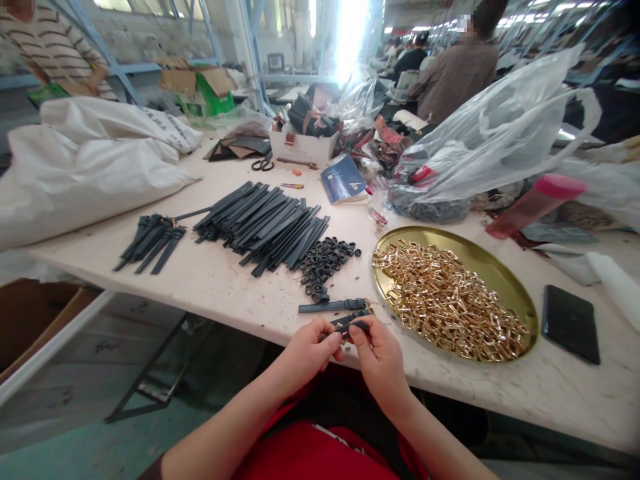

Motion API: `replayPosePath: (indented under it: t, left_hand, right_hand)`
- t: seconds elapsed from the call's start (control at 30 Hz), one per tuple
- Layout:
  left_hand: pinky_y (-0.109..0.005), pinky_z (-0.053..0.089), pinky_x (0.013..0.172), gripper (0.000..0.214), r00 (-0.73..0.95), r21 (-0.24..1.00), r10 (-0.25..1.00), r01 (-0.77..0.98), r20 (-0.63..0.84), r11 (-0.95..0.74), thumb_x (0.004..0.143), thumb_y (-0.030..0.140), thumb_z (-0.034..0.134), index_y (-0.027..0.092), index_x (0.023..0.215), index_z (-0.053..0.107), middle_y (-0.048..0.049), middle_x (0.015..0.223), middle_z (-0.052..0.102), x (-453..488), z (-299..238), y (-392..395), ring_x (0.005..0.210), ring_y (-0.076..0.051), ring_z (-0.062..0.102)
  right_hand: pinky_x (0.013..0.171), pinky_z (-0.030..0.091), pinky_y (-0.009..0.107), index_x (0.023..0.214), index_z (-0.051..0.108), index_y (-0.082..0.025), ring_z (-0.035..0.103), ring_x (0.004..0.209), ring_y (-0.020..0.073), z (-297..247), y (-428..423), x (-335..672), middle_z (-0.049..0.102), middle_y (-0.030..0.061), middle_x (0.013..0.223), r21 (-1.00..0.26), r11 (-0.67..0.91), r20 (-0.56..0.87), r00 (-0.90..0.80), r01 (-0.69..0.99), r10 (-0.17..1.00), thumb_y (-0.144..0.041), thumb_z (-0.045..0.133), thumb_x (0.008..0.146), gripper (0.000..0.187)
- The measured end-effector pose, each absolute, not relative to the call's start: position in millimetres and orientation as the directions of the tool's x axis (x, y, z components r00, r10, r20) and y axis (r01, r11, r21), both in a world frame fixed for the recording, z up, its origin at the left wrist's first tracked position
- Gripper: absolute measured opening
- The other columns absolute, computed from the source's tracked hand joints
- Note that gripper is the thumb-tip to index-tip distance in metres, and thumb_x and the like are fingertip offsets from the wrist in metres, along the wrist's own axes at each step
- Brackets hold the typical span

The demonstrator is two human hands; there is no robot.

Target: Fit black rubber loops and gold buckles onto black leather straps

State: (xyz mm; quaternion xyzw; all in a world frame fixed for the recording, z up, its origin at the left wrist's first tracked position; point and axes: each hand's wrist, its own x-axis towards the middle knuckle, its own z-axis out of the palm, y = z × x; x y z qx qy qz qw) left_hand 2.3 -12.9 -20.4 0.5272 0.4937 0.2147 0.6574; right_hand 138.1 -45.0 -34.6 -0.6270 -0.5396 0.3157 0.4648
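Close to the table's front edge, my left hand point(311, 348) and my right hand point(381, 355) meet with their fingers pinched. Between them is a short dark strap point(360, 325), bent at the right-hand end, with a small gold buckle point(339, 328) by my left fingertips. Just beyond lie finished-looking straps point(330, 307) with loops and gold buckles. Small dark loops point(327, 260) are heaped behind these. A large pile of flat dark strips point(265, 223) lies farther left. To the right, a round gold tray point(457, 241) carries many gold buckles point(450, 300).
Buckled straps point(153, 240) are bunched at left, before a white sack point(95, 167). A black phone point(570, 323) lies right of the tray, near a pink-capped bottle point(535, 205). Scissors point(263, 164), a blue booklet point(344, 179) and plastic bags point(495, 133) are farther back. Other people are beyond.
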Motion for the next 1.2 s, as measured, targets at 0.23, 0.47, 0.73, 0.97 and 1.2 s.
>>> replayPosePath:
  t: [0.23, 0.47, 0.73, 0.97, 1.2]
  left_hand:
    - [-0.018, 0.027, 0.038, 0.02, 0.398, 0.914, 0.828, 0.26, -0.395, 0.31, 0.076, 0.036, 0.047, 0.016, 0.075, 0.047, 0.0037, 0.056, 0.056, 5.3, -11.1, -23.1, 0.037, -0.005, 0.036]
    - [-0.018, 0.03, 0.04, 0.017, 0.354, 0.915, 0.862, 0.31, -0.364, 0.259, 0.076, 0.034, 0.048, 0.017, 0.07, 0.046, 0.0053, 0.052, 0.053, 3.5, -7.1, -29.1, 0.039, -0.006, 0.039]
    - [-0.017, 0.029, 0.039, 0.023, 0.413, 0.914, 0.823, 0.285, -0.389, 0.289, 0.072, 0.037, 0.057, 0.018, 0.07, 0.043, 0.0056, 0.049, 0.053, -0.7, -2.1, -20.3, 0.038, -0.006, 0.039]
    - [-0.018, 0.033, 0.043, 0.023, 0.419, 0.936, 0.849, 0.277, -0.322, 0.218, 0.08, 0.034, 0.046, 0.016, 0.093, 0.053, 0.0046, 0.057, 0.053, -6.9, -19.6, 7.5, 0.043, -0.007, 0.042]
    - [-0.017, 0.024, 0.036, 0.022, 0.329, 0.902, 0.842, 0.21, -0.427, 0.376, 0.08, 0.039, 0.042, 0.017, 0.083, 0.046, 0.0079, 0.045, 0.046, -7.3, -26.2, 31.3, 0.034, -0.005, 0.03]
  right_hand:
    - [0.054, 0.041, 0.026, 0.072, 0.05, -0.019, 0.054, 0.055, 0.0147, -31.3, -45.9, 140.0, 0.056, -0.0011, 0.056, -0.944, -0.041, 0.02, 0.18, 0.327, 0.983, -0.039, 0.04, 0.086, 0.026]
    - [0.07, 0.044, 0.031, 0.082, 0.056, -0.02, 0.058, 0.075, 0.0182, -34.3, -58.4, 142.9, 0.063, 0.0044, 0.079, -0.813, 0.252, 0.344, 0.084, 0.524, 0.935, -0.028, 0.048, 0.082, 0.01]
    - [0.053, 0.04, 0.023, 0.072, 0.051, -0.019, 0.049, 0.055, 0.0122, -24.8, -45.5, 144.3, 0.053, -0.0032, 0.059, -0.983, -0.075, -0.075, 0.007, 0.168, 0.997, -0.04, 0.055, 0.077, 0.022]
    - [0.057, 0.04, 0.025, 0.078, 0.059, -0.018, 0.053, 0.061, 0.0143, -28.9, 35.6, 166.2, 0.057, 0.0005, 0.063, -0.863, 0.074, 0.031, -0.093, 0.5, 0.995, -0.041, 0.034, 0.088, 0.035]
    - [0.063, 0.037, 0.027, 0.073, 0.06, -0.018, 0.054, 0.073, 0.0174, -54.6, 113.5, 166.0, 0.058, 0.007, 0.08, -0.402, 0.204, 0.121, -0.169, 0.893, 0.978, -0.014, 0.049, 0.08, 0.013]
